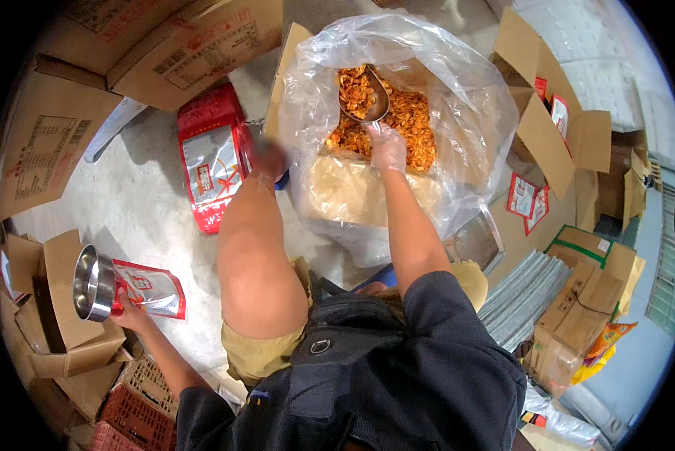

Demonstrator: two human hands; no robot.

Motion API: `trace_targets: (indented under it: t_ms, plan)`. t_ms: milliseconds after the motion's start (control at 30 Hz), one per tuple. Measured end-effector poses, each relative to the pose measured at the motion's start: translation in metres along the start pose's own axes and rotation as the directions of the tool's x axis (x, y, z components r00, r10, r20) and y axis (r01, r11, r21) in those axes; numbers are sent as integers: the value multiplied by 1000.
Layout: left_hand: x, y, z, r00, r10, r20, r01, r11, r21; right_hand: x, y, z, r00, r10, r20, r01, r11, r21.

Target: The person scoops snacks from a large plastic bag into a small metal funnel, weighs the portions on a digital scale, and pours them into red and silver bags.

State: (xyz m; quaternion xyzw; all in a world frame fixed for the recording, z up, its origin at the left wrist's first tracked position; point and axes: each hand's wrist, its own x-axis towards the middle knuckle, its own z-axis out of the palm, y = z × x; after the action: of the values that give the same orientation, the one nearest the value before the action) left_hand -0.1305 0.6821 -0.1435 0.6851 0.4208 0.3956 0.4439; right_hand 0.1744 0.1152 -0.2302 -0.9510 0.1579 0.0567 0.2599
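My right hand [388, 147], in a thin clear plastic glove, grips the handle of a metal scoop [378, 101] loaded with orange-red dried food pieces. The scoop rests over a heap of the same pieces [413, 127] inside a large clear plastic bag [472, 73] that lines a cardboard box. At the lower left, my left hand [130, 315] holds a red and silver pouch [156, 290] by its end, with a steel ring-shaped funnel or bowl [95, 283] at the pouch's mouth. A stack of similar red pouches [210, 163] lies on the floor beside my leg.
Cardboard boxes [55, 146] stand at the upper left, and an open carton [69, 293] at the left. Another open carton [546, 135] with pouches is at the right, near loose pouches [522, 195]. Plastic crates [137, 411] sit lower left; a taped box [577, 299] stands lower right.
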Motion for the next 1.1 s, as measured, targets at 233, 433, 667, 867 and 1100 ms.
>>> trace_targets:
  t_ms: [233,433,667,867,1100]
  plan:
    - [-15,15,-5,997,-73,-7,73,997,4,5,15,-10,997,-42,-66,45,998,39]
    - [-7,7,-14,979,189,73,-190,982,1,-14,8,-28,999,-35,-31,42,960,278]
    - [-30,-1,-25,978,178,106,-196,961,193,-37,44,-46,995,-92,29,78,946,315]
    - [-15,-20,-33,989,74,129,-86,993,87,-40,38,-56,997,-41,60,33,991,130]
    - [-36,87,66,666,603,439,-707,698,114,-46,27,-109,990,-137,19,133,983,129]
